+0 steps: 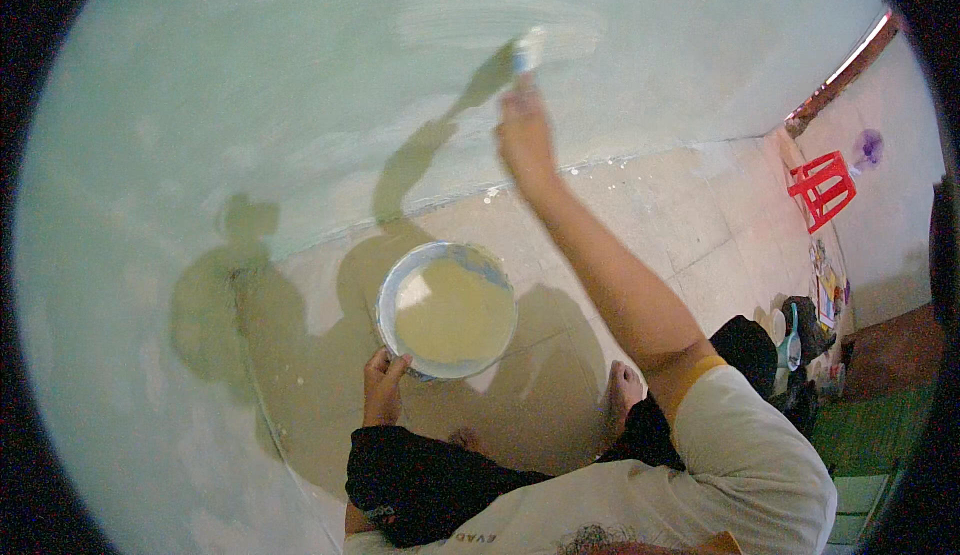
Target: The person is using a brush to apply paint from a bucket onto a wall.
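Note:
My right hand (525, 140) is raised to the wall and closed round the handle of a paintbrush (527, 50). The brush's pale bristles touch the light green wall (300, 75), where whitish streaks of paint show around them. Low in front of me, my left hand (383, 380) grips the near-left rim of a round bucket (388, 300), thumb over the edge. Pale yellowish liquid paint (460, 310) lies inside it, with smears up the inner wall. Motion blurs the brush and the right fingers slightly.
White paint drops spot the tiled floor (680, 215) along the wall's foot. A red plastic stool (823, 190) stands at the far right. Small items and a light blue-handled thing (792, 340) lie at the right. My bare foot (627, 385) is near the bucket.

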The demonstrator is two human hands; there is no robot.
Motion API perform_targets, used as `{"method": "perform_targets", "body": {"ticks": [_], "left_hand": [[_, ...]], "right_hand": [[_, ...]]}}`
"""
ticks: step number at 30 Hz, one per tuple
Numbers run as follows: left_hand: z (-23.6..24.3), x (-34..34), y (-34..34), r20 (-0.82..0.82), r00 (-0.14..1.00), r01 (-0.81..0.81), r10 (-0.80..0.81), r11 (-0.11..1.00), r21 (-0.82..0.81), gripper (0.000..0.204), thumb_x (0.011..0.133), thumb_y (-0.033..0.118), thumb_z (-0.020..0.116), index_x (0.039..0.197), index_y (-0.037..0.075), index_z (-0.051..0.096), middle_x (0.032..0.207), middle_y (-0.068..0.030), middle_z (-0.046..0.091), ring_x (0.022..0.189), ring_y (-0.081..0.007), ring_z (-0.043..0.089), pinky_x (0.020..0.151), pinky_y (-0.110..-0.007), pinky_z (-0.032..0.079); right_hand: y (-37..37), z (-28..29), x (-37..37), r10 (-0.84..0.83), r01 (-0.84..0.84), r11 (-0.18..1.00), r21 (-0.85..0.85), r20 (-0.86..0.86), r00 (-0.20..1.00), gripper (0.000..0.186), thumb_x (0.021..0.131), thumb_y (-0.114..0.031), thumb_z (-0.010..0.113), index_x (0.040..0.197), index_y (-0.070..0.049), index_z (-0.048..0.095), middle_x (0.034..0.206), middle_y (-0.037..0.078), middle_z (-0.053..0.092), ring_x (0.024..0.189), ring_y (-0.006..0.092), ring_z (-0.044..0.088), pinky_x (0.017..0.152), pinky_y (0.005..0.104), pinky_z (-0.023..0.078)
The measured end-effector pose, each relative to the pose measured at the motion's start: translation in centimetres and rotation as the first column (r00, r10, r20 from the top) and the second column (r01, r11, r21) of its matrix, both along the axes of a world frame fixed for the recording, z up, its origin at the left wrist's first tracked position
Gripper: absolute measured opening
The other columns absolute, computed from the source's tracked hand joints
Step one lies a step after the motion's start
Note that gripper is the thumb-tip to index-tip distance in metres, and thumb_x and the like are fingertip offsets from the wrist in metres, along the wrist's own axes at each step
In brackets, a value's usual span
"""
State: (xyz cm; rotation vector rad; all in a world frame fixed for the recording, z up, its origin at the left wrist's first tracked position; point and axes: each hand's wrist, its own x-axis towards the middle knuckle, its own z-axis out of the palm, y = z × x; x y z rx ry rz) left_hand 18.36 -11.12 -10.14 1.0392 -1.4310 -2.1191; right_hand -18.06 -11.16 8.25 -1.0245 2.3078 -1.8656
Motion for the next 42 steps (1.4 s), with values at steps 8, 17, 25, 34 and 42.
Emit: {"method": "perform_targets", "body": {"ticks": [8, 17, 25, 34, 42], "left_hand": [[2.4, -0.1, 1.6, -0.049, 0.998, -0.044, 0.046, 0.999, 0.032, 0.033, 0.086, 0.021, 0.064, 0.108, -0.004, 0.06, 0.098, -0.0066, 0.065, 0.09, -0.0149, 0.059, 0.085, -0.031, 0.045], [-0.7, 0.4, 1.2, 0.116, 0.993, 0.027, -0.024, 0.999, -0.031, 0.035, 0.086, 0.021, 0.062, 0.112, -0.002, 0.057, 0.104, -0.0087, 0.063, 0.093, -0.0184, 0.06, 0.084, -0.032, 0.047], [0.0, -0.8, 1.6, 0.048, 0.999, 0.014, -0.015, 1.0, 0.023, 0.037, 0.084, 0.023, 0.062, 0.112, 0.0, 0.056, 0.107, -0.0076, 0.061, 0.096, -0.0189, 0.059, 0.084, -0.032, 0.047], [1.4, 0.4, 1.4, 0.104, 0.993, -0.054, 0.049, 0.998, 0.046, 0.04, 0.082, 0.028, 0.064, 0.11, 0.001, 0.057, 0.102, -0.0066, 0.061, 0.092, -0.0187, 0.059, 0.081, -0.034, 0.048], [1.4, -1.2, 1.3, 0.096, 0.995, 0.037, -0.035, 0.999, -0.013, 0.037, 0.081, 0.019, 0.064, 0.107, -0.007, 0.057, 0.1, -0.0104, 0.063, 0.091, -0.018, 0.06, 0.083, -0.033, 0.047]], "right_hand": [[-3.0, -0.7, 13.8, 0.407, -0.393, 0.913, -0.109, 0.191, 0.893, 0.048, 0.096, -0.024, 0.047, 0.139, -0.003, 0.04, 0.085, 0.009, 0.055, 0.067, 0.0116, 0.049, 0.062, 0.0273, 0.046], [7.7, 1.4, -1.3, 0.108, 0.025, 0.963, -0.267, 0.47, 0.876, 0.044, 0.094, -0.02, 0.049, 0.134, -0.003, 0.045, 0.074, -0.001, 0.046, 0.056, 0.0061, 0.038, 0.045, 0.0211, 0.029], [3.5, -4.9, -6.4, -0.242, 0.255, 0.954, -0.158, 0.1, 0.965, 0.043, 0.096, -0.023, 0.044, 0.134, -0.006, 0.031, 0.079, 0.007, 0.051, 0.06, 0.0133, 0.049, 0.047, 0.0276, 0.04], [-1.6, -0.7, 9.9, 0.399, -0.387, 0.917, -0.1, 0.153, 0.904, 0.044, 0.095, -0.023, 0.049, 0.134, -0.005, 0.039, 0.08, 0.007, 0.055, 0.063, 0.0123, 0.051, 0.054, 0.027, 0.045], [8.2, 2.0, -6.2, 0.108, -0.117, 0.98, 0.163, 0.06, 0.992, 0.037, 0.092, -0.023, 0.054, 0.125, -0.007, 0.053, 0.076, 0.005, 0.058, 0.061, 0.0139, 0.051, 0.052, 0.029, 0.043]]}}
